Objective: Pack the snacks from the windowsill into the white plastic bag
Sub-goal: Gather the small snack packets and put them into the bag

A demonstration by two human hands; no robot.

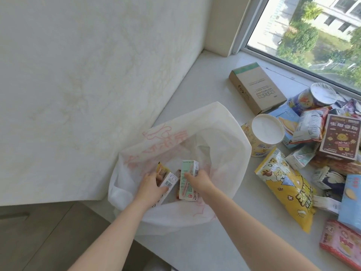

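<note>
Beside white plastic bag (224,133), yellow popcorn bag (287,190), two cans (267,132), cardboard box (257,89)

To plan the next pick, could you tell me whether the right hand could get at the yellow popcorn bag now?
Probably not yet: the right hand grips a mint box inside the white bag. The popcorn bag itself lies uncovered.

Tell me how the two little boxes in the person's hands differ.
The pale green and white slim carton, held by the right hand, is taller and stands nearly upright. The small yellow and brown printed box, held by the left hand, is shorter and tilts leftwards, its white barcode side facing up. Both are inside the open mouth of the white plastic bag.
</note>
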